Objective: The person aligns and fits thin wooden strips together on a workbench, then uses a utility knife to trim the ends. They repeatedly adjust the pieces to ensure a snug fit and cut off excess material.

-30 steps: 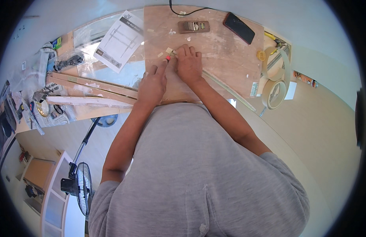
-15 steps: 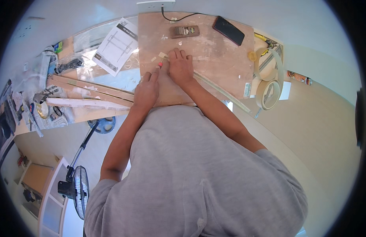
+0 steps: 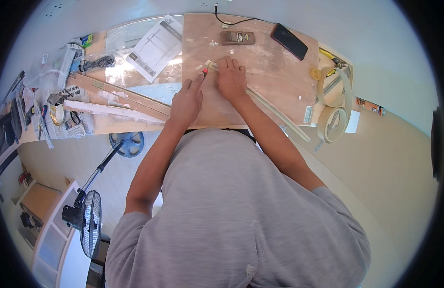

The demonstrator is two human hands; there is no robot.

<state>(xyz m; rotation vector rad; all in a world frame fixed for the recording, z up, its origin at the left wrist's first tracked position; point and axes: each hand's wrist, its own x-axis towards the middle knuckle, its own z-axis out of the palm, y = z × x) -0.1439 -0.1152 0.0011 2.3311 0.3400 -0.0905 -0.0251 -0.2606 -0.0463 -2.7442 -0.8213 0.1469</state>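
On the brown plywood board [image 3: 260,53], my left hand [image 3: 187,101] grips a small cutting tool with a red tip [image 3: 204,71], its point against the end of a long thin pale wooden strip [image 3: 274,111]. My right hand [image 3: 230,79] lies flat on that strip, pressing it down on the board near the cut. The strip runs from under my right hand diagonally to the right, past the board's near edge. Small pale offcuts [image 3: 199,67] lie by the tool tip.
A small wooden block plane [image 3: 237,37], a black phone [image 3: 289,41] and a cable lie at the board's far side. Rolls of masking tape [image 3: 333,122] sit at right. Paper sheets [image 3: 153,47], wood slats [image 3: 121,96] and clutter lie left. A fan [image 3: 90,225] stands on the floor.
Both hands have stayed on the strip and tool; the view has shifted slightly, so the board and hands sit a little higher in the picture.
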